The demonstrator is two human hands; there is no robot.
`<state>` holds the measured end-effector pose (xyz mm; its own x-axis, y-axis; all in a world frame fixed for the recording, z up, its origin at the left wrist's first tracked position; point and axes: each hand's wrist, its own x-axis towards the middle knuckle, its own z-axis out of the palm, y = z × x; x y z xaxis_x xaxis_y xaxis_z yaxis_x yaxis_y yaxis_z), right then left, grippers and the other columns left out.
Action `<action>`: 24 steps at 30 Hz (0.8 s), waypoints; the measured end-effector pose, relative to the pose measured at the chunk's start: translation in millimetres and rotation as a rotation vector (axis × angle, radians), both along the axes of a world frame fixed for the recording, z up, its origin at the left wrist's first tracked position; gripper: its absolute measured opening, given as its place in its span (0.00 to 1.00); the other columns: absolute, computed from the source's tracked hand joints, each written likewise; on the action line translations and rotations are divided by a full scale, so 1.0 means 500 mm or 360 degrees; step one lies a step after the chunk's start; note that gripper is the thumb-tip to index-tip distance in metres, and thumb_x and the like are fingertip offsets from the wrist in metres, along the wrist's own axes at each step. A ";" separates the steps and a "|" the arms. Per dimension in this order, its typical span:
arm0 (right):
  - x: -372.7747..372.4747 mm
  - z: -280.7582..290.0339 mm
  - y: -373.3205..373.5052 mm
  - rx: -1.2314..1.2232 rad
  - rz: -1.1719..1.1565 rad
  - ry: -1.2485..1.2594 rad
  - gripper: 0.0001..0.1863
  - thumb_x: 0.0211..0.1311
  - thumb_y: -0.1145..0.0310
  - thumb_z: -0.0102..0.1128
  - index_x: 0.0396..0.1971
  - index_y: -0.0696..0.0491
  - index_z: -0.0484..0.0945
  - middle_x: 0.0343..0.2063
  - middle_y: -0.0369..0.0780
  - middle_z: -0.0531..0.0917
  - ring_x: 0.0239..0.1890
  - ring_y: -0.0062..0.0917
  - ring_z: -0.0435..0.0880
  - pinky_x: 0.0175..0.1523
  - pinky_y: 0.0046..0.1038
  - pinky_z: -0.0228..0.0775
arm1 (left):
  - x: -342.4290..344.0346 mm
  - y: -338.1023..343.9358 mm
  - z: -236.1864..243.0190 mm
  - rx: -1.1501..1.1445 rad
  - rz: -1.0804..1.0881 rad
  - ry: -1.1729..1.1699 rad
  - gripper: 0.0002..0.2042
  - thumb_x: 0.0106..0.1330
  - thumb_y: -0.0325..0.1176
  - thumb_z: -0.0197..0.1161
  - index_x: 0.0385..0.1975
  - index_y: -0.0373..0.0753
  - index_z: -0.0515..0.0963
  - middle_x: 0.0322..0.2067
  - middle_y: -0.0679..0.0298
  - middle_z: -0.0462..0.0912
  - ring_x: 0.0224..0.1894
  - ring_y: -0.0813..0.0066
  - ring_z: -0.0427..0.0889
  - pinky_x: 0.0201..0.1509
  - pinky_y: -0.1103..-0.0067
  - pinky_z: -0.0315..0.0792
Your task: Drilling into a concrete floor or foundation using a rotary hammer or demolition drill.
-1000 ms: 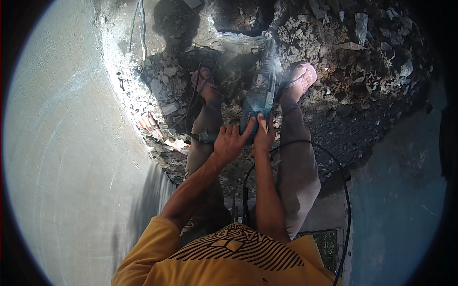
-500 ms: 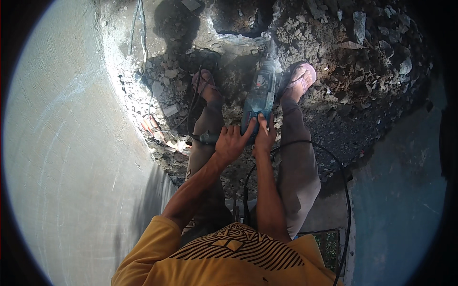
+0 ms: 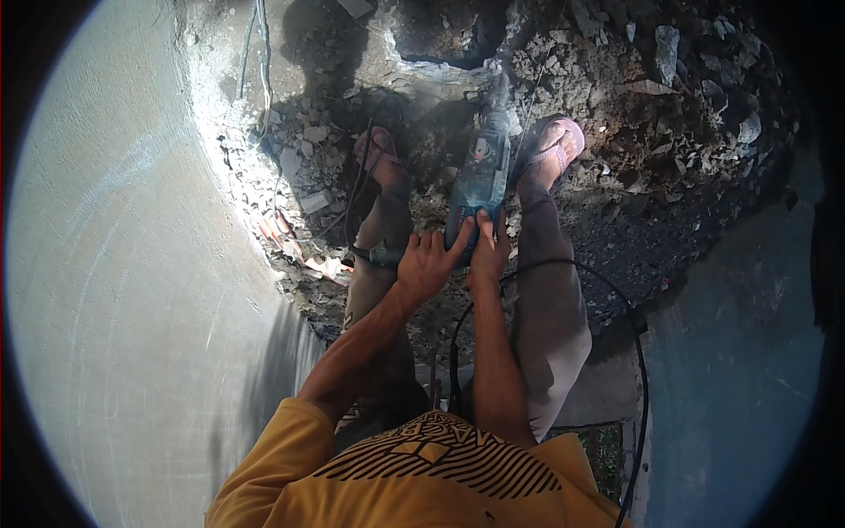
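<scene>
A dusty teal demolition hammer [image 3: 478, 172] is held between my legs, its front end pointing away from me. Its bit [image 3: 500, 88] meets the broken ground near the edge of a squared hole [image 3: 444, 44]. My left hand [image 3: 429, 262] is wrapped round the dark side handle [image 3: 378, 255], with the thumb reaching onto the tool's body. Closed on the rear of the hammer, my right hand [image 3: 487, 253] has its thumb on top; some of its fingers are hidden beneath.
Rubble [image 3: 695, 97] covers the ground at the right. A pale wall [image 3: 132, 246] rises at the left, a bluish one [image 3: 739, 352] at the right. The black power cord [image 3: 635, 334] loops past my right leg. Thin wires [image 3: 264, 66] lie far left. My sandalled feet [image 3: 554, 145] flank the hammer.
Both hands keep their hold on the hammer and its position is almost the same. The view has shifted very slightly.
</scene>
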<state>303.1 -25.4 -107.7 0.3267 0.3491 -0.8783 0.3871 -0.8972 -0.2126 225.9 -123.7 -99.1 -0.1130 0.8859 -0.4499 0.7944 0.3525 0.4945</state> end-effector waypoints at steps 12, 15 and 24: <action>0.014 -0.005 -0.001 0.0013 0.0008 0.0068 0.41 0.60 0.49 0.64 0.68 0.56 0.64 0.59 0.48 0.75 0.57 0.34 0.75 0.60 0.33 0.65 | 0.006 0.003 0.002 0.0016 0.0018 0.0006 0.35 0.56 0.30 0.60 0.69 0.44 0.62 0.25 0.60 0.70 0.27 0.65 0.74 0.30 0.68 0.69; 0.015 -0.006 -0.001 0.0016 0.0018 0.0043 0.40 0.60 0.50 0.64 0.68 0.56 0.64 0.59 0.48 0.75 0.57 0.34 0.75 0.60 0.33 0.65 | 0.008 0.003 0.003 -0.0007 0.0017 0.0001 0.36 0.56 0.29 0.59 0.70 0.44 0.60 0.25 0.59 0.71 0.27 0.64 0.74 0.31 0.68 0.68; 0.023 -0.013 -0.006 0.0021 -0.0036 0.0075 0.41 0.59 0.50 0.65 0.68 0.56 0.64 0.61 0.49 0.74 0.59 0.36 0.73 0.61 0.34 0.64 | 0.015 0.000 0.000 -0.0030 0.0043 -0.0013 0.37 0.57 0.29 0.59 0.71 0.45 0.59 0.26 0.58 0.72 0.28 0.62 0.75 0.32 0.68 0.68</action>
